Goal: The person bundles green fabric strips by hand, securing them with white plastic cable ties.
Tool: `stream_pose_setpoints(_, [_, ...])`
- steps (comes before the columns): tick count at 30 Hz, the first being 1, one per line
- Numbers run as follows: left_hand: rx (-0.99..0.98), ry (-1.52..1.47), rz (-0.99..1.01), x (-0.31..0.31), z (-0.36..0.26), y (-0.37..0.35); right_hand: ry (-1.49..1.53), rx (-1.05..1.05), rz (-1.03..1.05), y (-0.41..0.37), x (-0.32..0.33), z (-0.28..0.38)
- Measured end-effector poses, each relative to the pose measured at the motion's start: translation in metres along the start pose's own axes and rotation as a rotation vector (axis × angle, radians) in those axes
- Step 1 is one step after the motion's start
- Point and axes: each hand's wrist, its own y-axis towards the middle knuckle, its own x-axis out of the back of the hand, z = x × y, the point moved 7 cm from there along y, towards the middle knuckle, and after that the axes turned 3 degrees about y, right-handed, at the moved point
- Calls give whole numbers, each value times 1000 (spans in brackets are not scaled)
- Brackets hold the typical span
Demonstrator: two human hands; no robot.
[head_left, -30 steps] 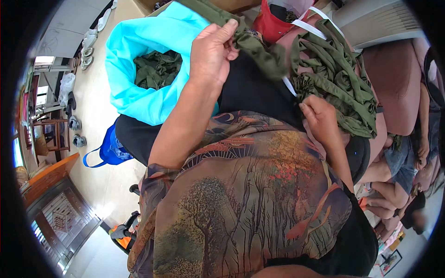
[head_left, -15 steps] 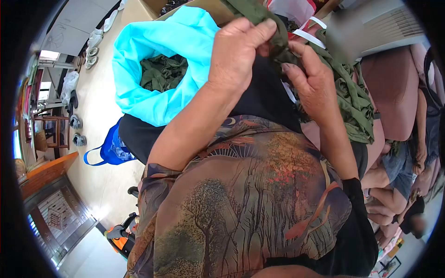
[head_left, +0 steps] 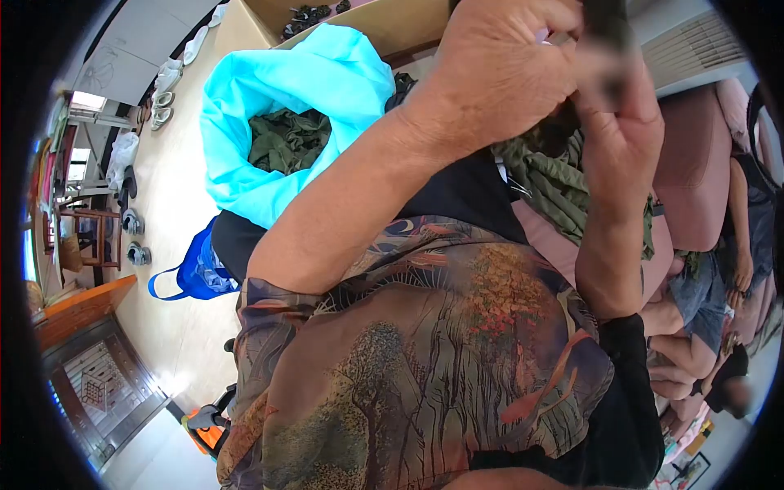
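My left hand (head_left: 510, 77) is raised close to the camera, fingers curled shut on dark green cloth. Beside it, my right hand (head_left: 625, 135) pinches the same dark green cloth (head_left: 606, 23), its fingertips blurred and meeting the left ones. Part of the cloth shows above the fingers, and more of it hangs in shadow below them. Behind my right wrist lies a crumpled heap of green fabric (head_left: 551, 184). Left of my left forearm stands a bright cyan bag (head_left: 233, 102) with its mouth rolled out, holding dark green cloth pieces (head_left: 287, 137).
A cardboard box (head_left: 384, 28) with small dark items stands at the back. A blue bag (head_left: 196, 261) sits on the floor at my left, with shoes (head_left: 162, 117) farther off. A pink sofa (head_left: 694, 180) is at the right, where other people's arms and legs (head_left: 686, 343) show.
Both hands have risen closer to the camera and shifted right with the green cloth still between them. The cyan bag and the fabric in it look the same.
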Motion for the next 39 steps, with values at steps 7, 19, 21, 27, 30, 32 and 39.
stream_pose_setpoints(7, [603, 196, 111, 11, 45, -39, 247, -185, -74, 24, 35, -8])
stream_pose_setpoints(19, [425, 666, 44, -44, 111, 3, 246, -77, -113, 15, 91, 33])
stream_pose_setpoints(21, [281, 486, 29, -41, 107, 38, 196, -2, -157, 3, 97, 46])
stream_pose_setpoints(27, [412, 75, -63, -45, 84, 50, 89, -65, -134, -56, 87, 46])
stream_pose_setpoints(30, [658, 130, 37, -33, 113, -9, 42, -517, -31, -104, 66, 4])
stream_pose_setpoints(32, [860, 57, 0, -21, 151, -84, 7, -760, 136, -133, 47, -26])
stream_pose_setpoints(39, [1358, -158, -323, 19, 127, -194, -129, -841, 293, -177, 29, -78])
